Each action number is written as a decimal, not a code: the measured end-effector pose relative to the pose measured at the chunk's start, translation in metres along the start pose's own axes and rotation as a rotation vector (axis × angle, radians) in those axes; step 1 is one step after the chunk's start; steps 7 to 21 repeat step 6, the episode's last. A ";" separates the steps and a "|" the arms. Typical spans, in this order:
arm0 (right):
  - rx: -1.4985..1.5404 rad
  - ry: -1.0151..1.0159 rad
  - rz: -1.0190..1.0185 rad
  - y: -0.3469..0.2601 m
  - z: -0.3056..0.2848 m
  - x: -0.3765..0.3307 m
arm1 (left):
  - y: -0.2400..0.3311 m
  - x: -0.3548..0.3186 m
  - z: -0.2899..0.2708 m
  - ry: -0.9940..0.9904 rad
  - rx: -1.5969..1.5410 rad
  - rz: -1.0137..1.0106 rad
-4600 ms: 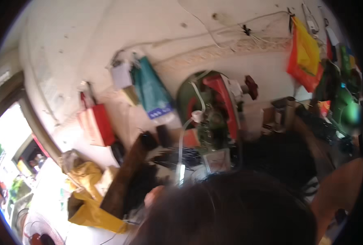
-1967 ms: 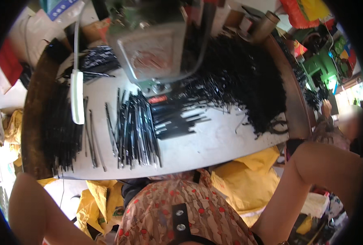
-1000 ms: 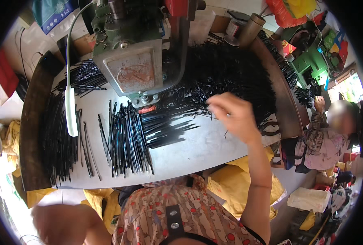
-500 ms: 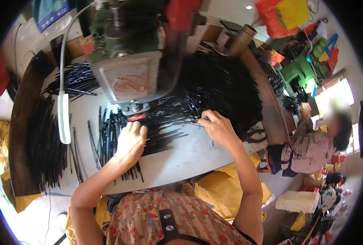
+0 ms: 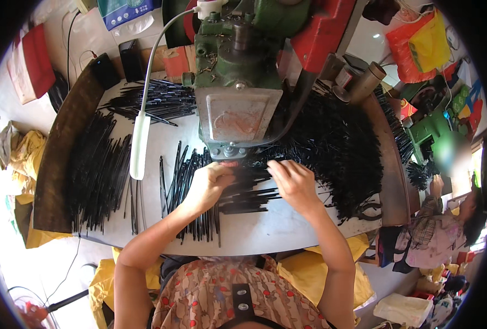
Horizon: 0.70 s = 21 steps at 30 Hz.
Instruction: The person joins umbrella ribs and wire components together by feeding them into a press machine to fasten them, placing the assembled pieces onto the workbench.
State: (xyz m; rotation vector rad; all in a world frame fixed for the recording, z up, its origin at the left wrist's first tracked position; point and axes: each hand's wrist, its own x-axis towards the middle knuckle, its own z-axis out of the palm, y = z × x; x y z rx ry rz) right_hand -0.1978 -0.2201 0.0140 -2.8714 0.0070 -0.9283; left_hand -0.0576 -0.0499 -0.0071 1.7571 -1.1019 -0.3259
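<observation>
A green press-like machine [image 5: 239, 74] stands over the pale worktable [image 5: 254, 237]. Right below its head, by a small red piece [image 5: 230, 163], my left hand [image 5: 211, 187] is closed with its fingers curled; what they hold is hidden. My right hand [image 5: 295, 185] pinches at the edge of a big heap of thin black strips [image 5: 339, 151], and anything between its fingertips is too small to make out. Between the hands lie black strips placed sideways [image 5: 250, 200]. Just left of my left hand, a row of slim black pieces [image 5: 184, 178] points toward me.
Another black bundle [image 5: 98, 175] lies by the raised brown rim [image 5: 57, 181] at left, and more strips [image 5: 158, 98] lie behind. A white lamp [image 5: 140, 148] hangs on a bent neck. A metal cylinder [image 5: 368, 82] stands back right. Another person [image 5: 427, 241] works at far right.
My right hand has come away from the heap, closer to my left hand. My left hand stays under the machine head. The whole view has shifted, so the table sits farther right in it.
</observation>
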 end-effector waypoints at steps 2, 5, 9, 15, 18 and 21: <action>0.068 0.018 0.069 -0.008 0.009 0.009 | -0.002 0.000 -0.006 -0.067 -0.141 -0.209; 0.516 -0.232 0.481 -0.010 0.026 0.013 | -0.005 0.001 -0.012 -0.100 -0.122 -0.285; 0.646 -0.304 0.588 -0.012 0.026 0.018 | -0.007 0.001 -0.015 -0.116 -0.129 -0.356; 0.646 -0.304 0.588 -0.012 0.026 0.018 | -0.007 0.001 -0.015 -0.116 -0.129 -0.356; 0.646 -0.304 0.588 -0.012 0.026 0.018 | -0.007 0.001 -0.015 -0.116 -0.129 -0.356; 0.646 -0.304 0.588 -0.012 0.026 0.018 | -0.007 0.001 -0.015 -0.116 -0.129 -0.356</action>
